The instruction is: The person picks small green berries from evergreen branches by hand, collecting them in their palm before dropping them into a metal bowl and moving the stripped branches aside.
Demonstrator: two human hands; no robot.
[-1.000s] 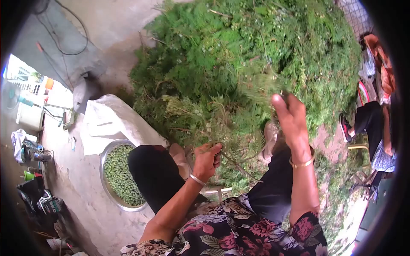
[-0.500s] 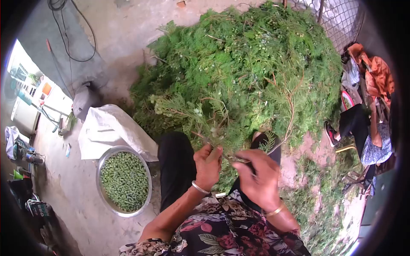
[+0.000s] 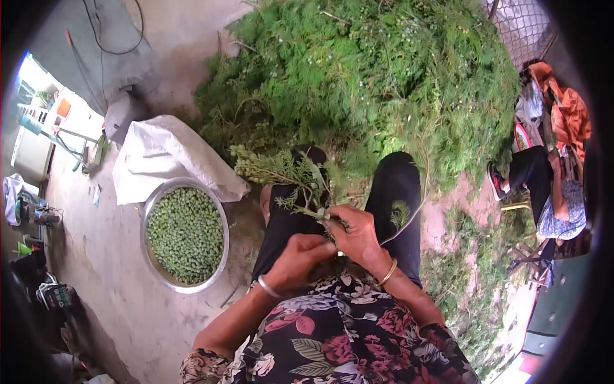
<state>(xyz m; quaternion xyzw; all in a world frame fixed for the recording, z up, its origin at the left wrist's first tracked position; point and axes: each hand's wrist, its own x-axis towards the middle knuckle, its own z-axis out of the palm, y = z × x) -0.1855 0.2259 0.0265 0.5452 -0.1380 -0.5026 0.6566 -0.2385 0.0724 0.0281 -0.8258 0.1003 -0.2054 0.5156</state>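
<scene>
My left hand (image 3: 299,261) is closed in front of my lap, its fingertips at the lower end of a leafy evergreen branch (image 3: 281,171); its hold is partly hidden. Just above and to the right, my right hand (image 3: 355,234) pinches the same branch around its stem, near a small green cone (image 3: 322,213). The flat, scaly sprays point up and left over my left knee. A long thin twig (image 3: 409,221) runs from beside my right wrist up past my right knee. At my left stands a metal basin (image 3: 226,253) full of small green cones (image 3: 185,233).
A large heap of cut evergreen branches (image 3: 358,83) lies ahead. A white sack (image 3: 166,150) rests behind the basin. Loose clippings (image 3: 473,288) cover the ground at right, where another person (image 3: 563,211) sits. A cable (image 3: 137,38) lies at the upper left.
Both hands have come closer to my body and together. My right hand has crossed onto the branch's stem above my left hand. The view has shifted, with both knees now showing.
</scene>
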